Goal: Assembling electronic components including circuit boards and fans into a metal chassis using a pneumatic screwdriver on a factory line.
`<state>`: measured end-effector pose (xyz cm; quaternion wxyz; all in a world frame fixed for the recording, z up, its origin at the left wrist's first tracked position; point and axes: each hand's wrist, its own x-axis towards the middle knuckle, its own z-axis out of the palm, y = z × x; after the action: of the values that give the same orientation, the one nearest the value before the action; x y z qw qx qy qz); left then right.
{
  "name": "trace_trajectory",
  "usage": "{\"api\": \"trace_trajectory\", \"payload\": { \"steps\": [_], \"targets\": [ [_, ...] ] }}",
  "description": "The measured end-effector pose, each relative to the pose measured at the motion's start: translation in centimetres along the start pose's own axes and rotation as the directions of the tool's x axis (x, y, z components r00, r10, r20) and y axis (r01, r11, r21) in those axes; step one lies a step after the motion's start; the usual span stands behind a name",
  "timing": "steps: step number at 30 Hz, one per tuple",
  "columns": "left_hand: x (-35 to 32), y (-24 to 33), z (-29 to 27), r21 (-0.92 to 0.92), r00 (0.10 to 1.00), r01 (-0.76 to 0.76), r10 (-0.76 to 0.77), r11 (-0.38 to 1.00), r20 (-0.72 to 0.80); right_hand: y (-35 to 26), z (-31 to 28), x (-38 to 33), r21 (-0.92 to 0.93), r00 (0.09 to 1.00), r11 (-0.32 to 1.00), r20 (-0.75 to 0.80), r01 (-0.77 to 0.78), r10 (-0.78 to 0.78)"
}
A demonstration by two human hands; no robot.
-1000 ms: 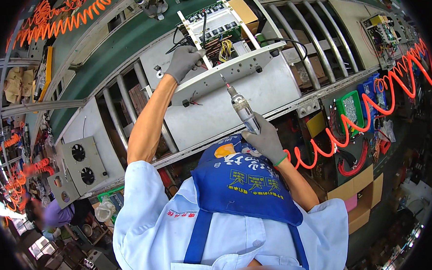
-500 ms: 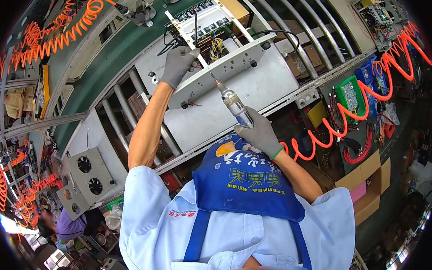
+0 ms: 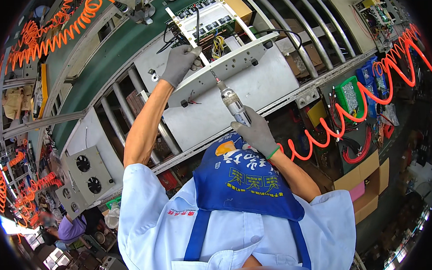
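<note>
A white metal chassis point(image 3: 241, 58) stands on its edge, its perforated front panel facing me. Within its frame are green circuit boards point(image 3: 213, 26) and a bundle of yellow wires point(image 3: 217, 47). My left hand point(image 3: 178, 66), in a grey glove, is closed on a white upright bar of the frame just behind the panel. My right hand point(image 3: 257, 133), also gloved, is wrapped round a silver pneumatic screwdriver point(image 3: 233, 102). Its bit points up at the panel's face near the middle; whether the tip touches a screw cannot be made out.
Under the chassis lies a grey metal plate point(image 3: 196, 128) on a roller conveyor point(image 3: 298, 33). An orange coiled hose point(image 3: 333, 133) runs to the right, past a green bin of small parts point(image 3: 348, 98). An open cardboard box point(image 3: 369, 171) stands lower right. A panel with two fans point(image 3: 88, 171) is at left.
My right hand has shifted slightly up and left along the screwdriver, and its bit sits a touch higher. My left hand keeps its hold on the frame.
</note>
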<state>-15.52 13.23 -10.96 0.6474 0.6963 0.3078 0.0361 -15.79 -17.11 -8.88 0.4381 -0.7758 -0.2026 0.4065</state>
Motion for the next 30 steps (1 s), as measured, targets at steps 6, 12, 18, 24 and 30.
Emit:
{"api": "trace_trajectory", "payload": {
  "steps": [6,12,18,24,30],
  "targets": [
    [0.3,-0.3,-0.1,0.024,1.0,0.001,-0.001,1.0,0.005,-0.2,0.0,-0.1,0.017,0.999,0.999,-0.032,0.027,-0.027],
    [-1.0,2.3,0.5,0.192,0.994,0.113,-0.113,0.975,-0.015,1.0,-0.1,-0.1,-0.008,0.998,0.998,-0.011,0.058,-0.058],
    [-6.4,0.3,8.0,0.609,0.723,-0.447,0.666,0.655,-0.186,6.9,-2.9,-3.8,0.191,0.983,0.965,0.055,-0.18,0.173],
    [-2.3,-15.4,18.6,0.658,0.963,-0.259,0.138,0.707,0.231,13.3,-6.9,-7.7,-0.075,0.976,0.99,-0.195,-0.117,0.101],
    [0.4,-24.1,22.3,0.755,0.99,-0.127,0.127,0.643,0.059,15.4,-9.7,-10.1,-0.079,0.94,0.958,-0.228,-0.277,0.253]
  ]
}}
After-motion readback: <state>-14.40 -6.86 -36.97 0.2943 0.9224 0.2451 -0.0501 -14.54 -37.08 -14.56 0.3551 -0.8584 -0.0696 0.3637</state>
